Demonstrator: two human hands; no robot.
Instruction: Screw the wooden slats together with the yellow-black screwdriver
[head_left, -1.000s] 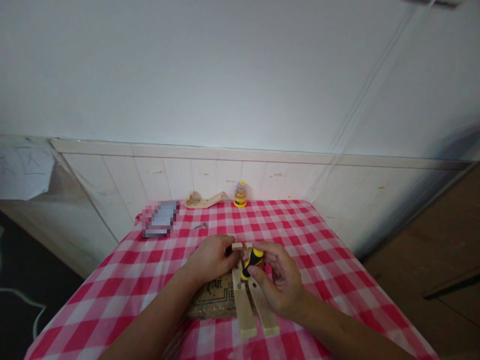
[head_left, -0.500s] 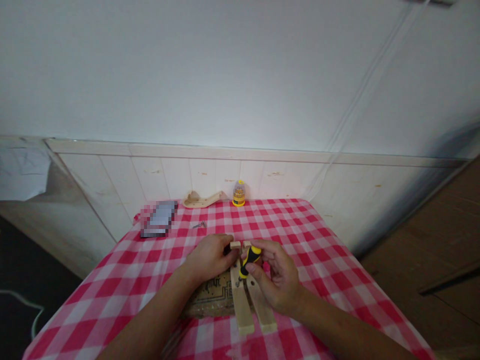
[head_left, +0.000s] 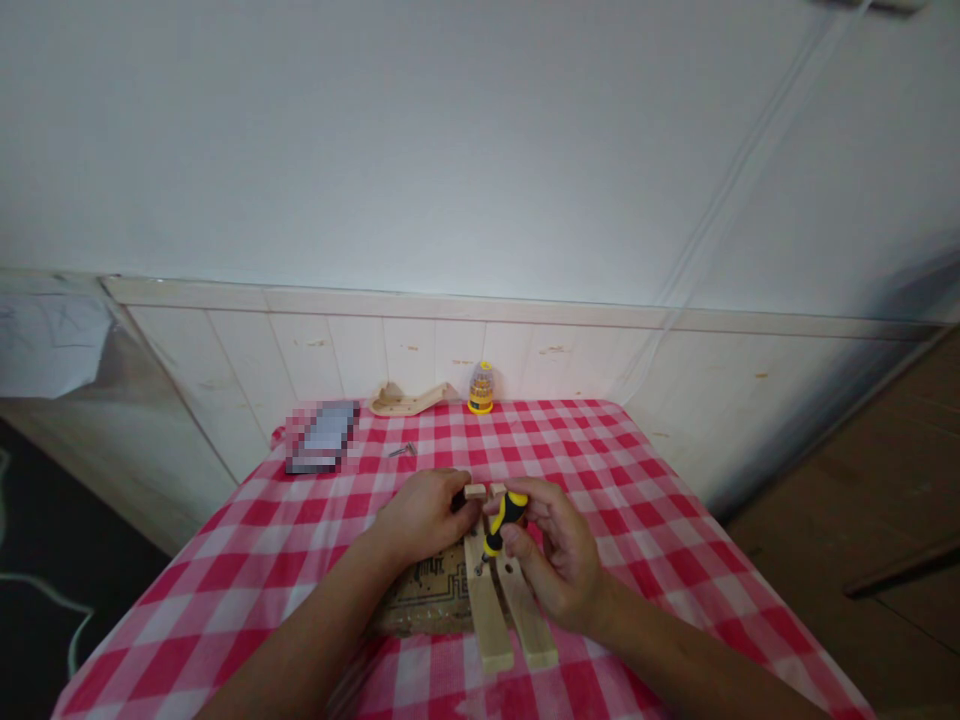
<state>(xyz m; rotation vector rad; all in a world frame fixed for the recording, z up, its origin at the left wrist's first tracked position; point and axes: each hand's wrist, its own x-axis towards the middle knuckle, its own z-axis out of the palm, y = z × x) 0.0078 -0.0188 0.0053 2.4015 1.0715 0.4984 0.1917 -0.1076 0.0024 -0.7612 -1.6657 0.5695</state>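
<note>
My right hand [head_left: 556,555] is closed around a short yellow-and-black screwdriver [head_left: 507,522]. Its tip points down into a hole or screw in the left of two pale wooden pieces [head_left: 489,625]. The right wooden piece [head_left: 534,630] lies alongside, with a round hole showing near my right thumb. My left hand [head_left: 427,515] grips the far end of the left wooden piece, thumb on its near side. Beneath that hand and the wood is a brown block with black printed lines [head_left: 427,592]. The exact seat of the screwdriver tip is too small to make out.
A phone-like dark device [head_left: 324,437], blurred out, lies at the back left. Several small metal screws [head_left: 403,451] lie beside it. A curved wooden part [head_left: 406,402] and a yellow-capped bit container [head_left: 481,388] stand against the wall. A red-and-white checked cloth [head_left: 615,480] covers the table.
The view has shifted slightly. Both hands keep their holds, and the screwdriver stays at the same spot on the left wooden piece.
</note>
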